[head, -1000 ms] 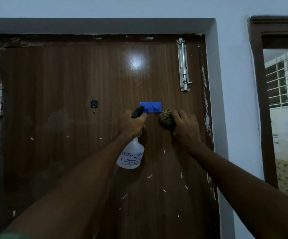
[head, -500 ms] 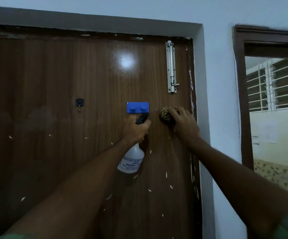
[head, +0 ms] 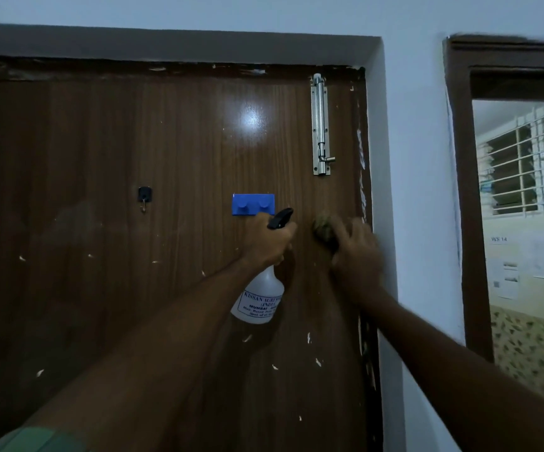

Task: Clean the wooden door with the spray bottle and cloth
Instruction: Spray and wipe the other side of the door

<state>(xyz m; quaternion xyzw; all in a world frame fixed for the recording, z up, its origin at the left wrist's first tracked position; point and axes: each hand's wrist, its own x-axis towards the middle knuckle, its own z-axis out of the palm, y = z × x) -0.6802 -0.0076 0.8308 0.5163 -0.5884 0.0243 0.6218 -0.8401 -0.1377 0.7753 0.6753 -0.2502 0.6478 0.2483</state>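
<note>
Wooden door (head: 101, 223), closed in its frame, fills the view. Left hand (head: 269, 241) grasps the neck of a white spray bottle (head: 259, 300), which hangs before the door below a blue hook plate (head: 253, 204). Right hand (head: 353, 252) clutches a bunched cloth (head: 323, 229) against the door's right edge.

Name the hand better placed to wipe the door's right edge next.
Right. The right hand already presses the bunched brownish cloth to the brown wooden door near that edge; the left hand grips the white plastic spray bottle.
</note>
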